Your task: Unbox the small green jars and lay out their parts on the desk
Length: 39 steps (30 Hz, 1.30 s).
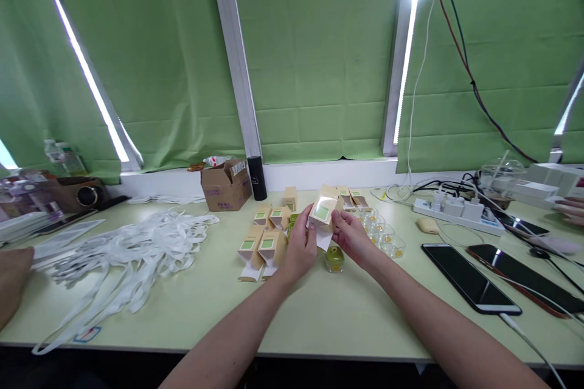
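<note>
Between my two hands, above the table, is a small kraft paper box (325, 209) with a clear window and a white flap hanging below it. My left hand (298, 247) grips its left side, and my right hand (353, 234) pinches the right side near the flap. Just beneath the box stands a small glass jar with green contents (334, 259). More kraft boxes (272, 249) stand to the left of my left hand, some with white flaps out. Clear cups with yellow centres (383, 236) are grouped beyond my right hand.
White straps (150, 249) lie heaped at the left. A cardboard carton (225, 185) and a black cylinder (257, 178) stand at the back. Phones (469, 278), cables and a power strip (458, 214) occupy the right. Parts of other people's hands (571, 209) show at both edges.
</note>
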Available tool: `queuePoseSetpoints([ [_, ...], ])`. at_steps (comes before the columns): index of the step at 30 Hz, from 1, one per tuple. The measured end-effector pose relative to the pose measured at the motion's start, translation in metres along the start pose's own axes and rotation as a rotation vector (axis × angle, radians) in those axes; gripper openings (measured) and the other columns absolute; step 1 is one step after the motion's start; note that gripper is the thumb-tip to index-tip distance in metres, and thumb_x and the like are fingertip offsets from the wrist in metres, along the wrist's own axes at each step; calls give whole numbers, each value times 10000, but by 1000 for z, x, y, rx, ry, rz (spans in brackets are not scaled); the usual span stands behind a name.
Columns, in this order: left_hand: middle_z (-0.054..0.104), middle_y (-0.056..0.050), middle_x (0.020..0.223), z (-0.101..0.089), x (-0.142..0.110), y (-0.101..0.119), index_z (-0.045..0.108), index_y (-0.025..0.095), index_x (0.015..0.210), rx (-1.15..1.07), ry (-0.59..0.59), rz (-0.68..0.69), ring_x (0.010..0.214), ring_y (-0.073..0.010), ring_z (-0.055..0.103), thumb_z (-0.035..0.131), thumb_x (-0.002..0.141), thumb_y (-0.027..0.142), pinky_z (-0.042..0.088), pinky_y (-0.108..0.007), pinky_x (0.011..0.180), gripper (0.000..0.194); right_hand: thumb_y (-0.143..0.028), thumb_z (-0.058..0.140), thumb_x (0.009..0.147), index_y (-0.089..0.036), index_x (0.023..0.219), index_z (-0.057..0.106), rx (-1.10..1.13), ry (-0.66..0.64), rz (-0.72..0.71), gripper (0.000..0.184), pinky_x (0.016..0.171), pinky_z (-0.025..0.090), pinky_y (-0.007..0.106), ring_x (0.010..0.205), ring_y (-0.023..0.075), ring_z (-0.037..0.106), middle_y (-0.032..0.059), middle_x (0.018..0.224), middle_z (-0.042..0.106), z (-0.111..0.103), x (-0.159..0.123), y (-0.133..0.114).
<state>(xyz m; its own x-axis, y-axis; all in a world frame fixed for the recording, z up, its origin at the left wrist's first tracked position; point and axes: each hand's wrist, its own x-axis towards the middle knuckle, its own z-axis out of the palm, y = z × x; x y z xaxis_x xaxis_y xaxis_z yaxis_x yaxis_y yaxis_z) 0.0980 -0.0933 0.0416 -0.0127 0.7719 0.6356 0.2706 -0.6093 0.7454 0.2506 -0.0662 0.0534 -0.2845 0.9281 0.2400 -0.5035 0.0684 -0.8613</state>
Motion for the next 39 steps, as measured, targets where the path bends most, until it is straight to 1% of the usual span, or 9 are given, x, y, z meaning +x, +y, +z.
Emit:
queuePoseSetpoints([
  [8, 595, -126, 1424, 1, 2, -1, 468, 240, 1485, -102, -58, -43, 1269, -276, 590, 697, 904, 323, 481, -420, 1075, 630, -667, 857, 687, -203, 945, 718, -13, 26, 36, 549, 603, 600, 319, 718, 230, 753, 81, 854, 787, -4, 1, 0],
  [12, 610, -121, 1394, 1, 1, 1, 450, 250, 1495, -89, -81, -61, 1220, -284, 604, 755, 855, 328, 489, -415, 1044, 714, -660, 854, 697, -195, 957, 726, -9, 33, 59, 547, 584, 591, 311, 717, 231, 754, 84, 873, 795, -5, 2, 0],
  [17, 645, -103, 1330, 2, 0, 1, 441, 265, 1500, -95, -85, -101, 1181, -288, 618, 787, 800, 268, 498, -423, 1021, 782, -630, 865, 700, -194, 956, 746, -50, 63, 37, 519, 605, 608, 330, 756, 255, 760, 96, 903, 803, -6, 3, 0],
  [20, 630, -105, 1358, 1, 0, -2, 412, 274, 1520, -124, -89, -119, 1216, -300, 607, 810, 762, 246, 488, -436, 1048, 856, -598, 878, 698, -192, 944, 756, -55, 61, 31, 490, 627, 613, 330, 759, 250, 758, 96, 900, 806, -4, 2, -1],
  [22, 605, -112, 1403, 0, 1, -4, 405, 266, 1522, -185, -99, -127, 1262, -311, 588, 822, 756, 282, 485, -431, 1058, 873, -586, 883, 694, -188, 930, 760, -49, 47, 34, 479, 630, 613, 330, 749, 243, 754, 97, 903, 807, -3, 1, -2],
  [25, 609, -129, 1407, -3, 3, -4, 429, 229, 1497, -329, -110, -130, 1260, -311, 599, 789, 796, 395, 511, -413, 1024, 806, -571, 886, 694, -186, 941, 760, -38, 42, 23, 474, 658, 621, 345, 777, 247, 757, 107, 973, 811, -4, 1, -2],
  [29, 692, -120, 1264, -4, 7, 3, 490, 217, 1411, -420, -45, -184, 1129, -264, 668, 716, 867, 495, 548, -374, 931, 651, -540, 887, 699, -202, 1014, 759, -70, 111, -9, 480, 708, 629, 362, 834, 255, 762, 102, 1046, 809, -10, 5, 2],
  [34, 739, -88, 1004, -3, 10, 5, 602, 193, 1173, -366, 37, -220, 922, -222, 704, 692, 880, 581, 553, -333, 808, 495, -552, 883, 685, -196, 960, 753, -137, 181, -73, 469, 701, 618, 373, 797, 259, 758, 96, 973, 813, -15, 8, 6],
  [39, 695, -52, 883, -5, 14, -8, 685, 181, 989, -188, 62, -170, 803, -177, 631, 732, 848, 559, 498, -284, 718, 406, -579, 888, 655, -197, 854, 741, -212, 206, -128, 456, 629, 595, 380, 704, 266, 735, 81, 835, 799, -14, 6, 3],
])
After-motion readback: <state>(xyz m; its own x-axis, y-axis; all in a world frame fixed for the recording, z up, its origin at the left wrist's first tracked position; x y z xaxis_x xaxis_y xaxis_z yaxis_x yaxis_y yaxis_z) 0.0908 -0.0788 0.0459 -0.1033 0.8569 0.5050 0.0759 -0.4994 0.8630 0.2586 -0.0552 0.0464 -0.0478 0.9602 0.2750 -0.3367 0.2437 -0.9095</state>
